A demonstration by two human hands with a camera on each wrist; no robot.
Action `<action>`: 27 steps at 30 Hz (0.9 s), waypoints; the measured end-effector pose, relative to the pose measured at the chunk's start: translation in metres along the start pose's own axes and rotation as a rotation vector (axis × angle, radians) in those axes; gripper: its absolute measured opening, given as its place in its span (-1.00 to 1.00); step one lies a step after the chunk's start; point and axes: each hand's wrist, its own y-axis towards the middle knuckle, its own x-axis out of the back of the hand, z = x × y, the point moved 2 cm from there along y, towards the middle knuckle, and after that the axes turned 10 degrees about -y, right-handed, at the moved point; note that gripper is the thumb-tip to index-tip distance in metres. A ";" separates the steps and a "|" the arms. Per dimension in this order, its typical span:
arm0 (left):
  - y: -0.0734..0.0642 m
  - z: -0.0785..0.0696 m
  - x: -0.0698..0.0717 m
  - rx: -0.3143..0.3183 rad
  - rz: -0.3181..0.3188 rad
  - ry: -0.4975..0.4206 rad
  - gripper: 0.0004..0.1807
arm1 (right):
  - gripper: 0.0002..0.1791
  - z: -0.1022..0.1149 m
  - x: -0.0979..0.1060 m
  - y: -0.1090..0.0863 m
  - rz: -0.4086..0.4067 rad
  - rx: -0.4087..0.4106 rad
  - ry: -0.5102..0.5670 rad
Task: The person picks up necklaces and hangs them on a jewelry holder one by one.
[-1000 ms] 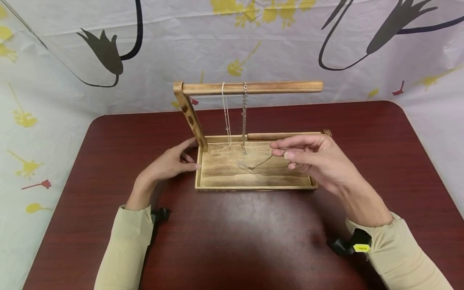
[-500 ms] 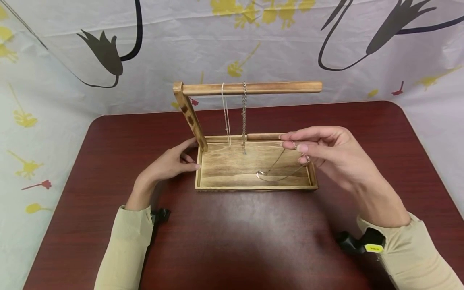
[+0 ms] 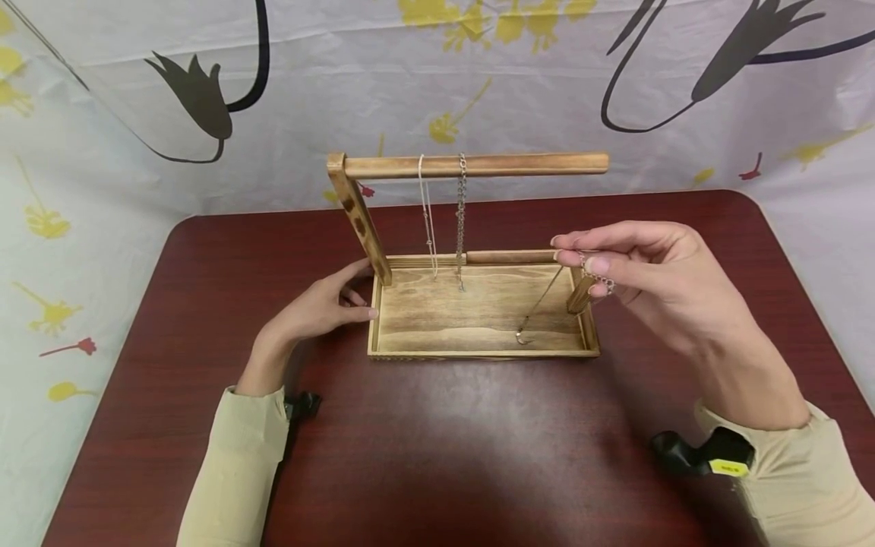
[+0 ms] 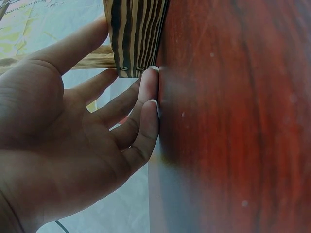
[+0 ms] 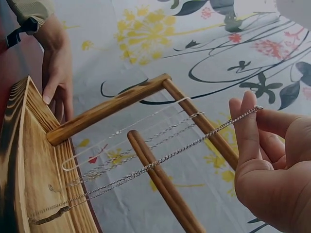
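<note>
My right hand (image 3: pixel 673 296) pinches a thin silver necklace (image 5: pixel 163 158) between thumb and fingers over the tray's right end. The chain hangs down in a long loop, its curved pendant (image 3: pixel 522 338) low at the tray floor. Some of the chain bunches by the fingertips. At the other end, my left hand (image 3: pixel 311 311) holds the left side of the wooden jewelry stand (image 3: pixel 444 355), thumb on the tray's end and fingers behind the corner. A pale fine necklace (image 3: pixel 427 216) and a thicker silver chain (image 3: pixel 461 205) hang from the stand's upper bar (image 3: pixel 540 164).
A lower, shorter wooden bar (image 3: pixel 509 257) sits behind the tray, carried by a post (image 3: pixel 580 294) at the right. The stand rests on a dark red table (image 3: pixel 437 441). Patterned white cloth (image 3: pixel 383 91) rises behind it.
My right hand has moved right and slightly up with the necklace, drawing the pendant rightward across the tray. The right post has come into view. My left hand stays put.
</note>
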 end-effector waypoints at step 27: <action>0.000 0.000 0.001 0.018 0.003 -0.013 -0.05 | -0.55 0.005 0.006 -0.003 0.055 0.040 0.141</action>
